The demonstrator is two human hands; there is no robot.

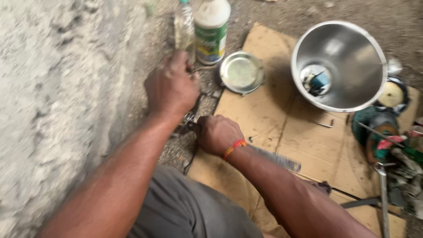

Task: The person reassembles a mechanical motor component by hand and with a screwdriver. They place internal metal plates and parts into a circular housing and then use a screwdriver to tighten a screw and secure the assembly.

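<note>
Grey cloth over the person's lap (194, 211) lies nearest the lens, at six o'clock. From it both forearms run up toward the middle of the view.

Largest of the loose things is the shiny metal cone-shaped vessel (348, 57) at two o'clock, tipped on its side on the flattened cardboard sheet (282, 128), its mouth toward the camera and small blue and white bits inside. At three to four o'clock sits a heap of green and red machine parts (383, 136). At twelve o'clock stand a white bottle with a green label (212, 28) and a clear bottle (184, 26), with a round metal lid (242, 72) just beside them on the ground.

The left hand (172, 86), at eleven o'clock from centre, is clenched, but what it holds is hidden. The right hand (217, 133), with an orange wrist thread, is also closed. Between them lies a small dark metal piece (190, 121), touching or nearly touching both, over the gritty ground just off the cardboard's left edge. It is blurred; its long axis seems to run from seven o'clock up to one o'clock, upper end pointing toward the bottles.

In my judgement, the grip could slip on so small a part, dropping it into the grit, and a jerk of the left hand could knock over the clear bottle close behind it.
</note>
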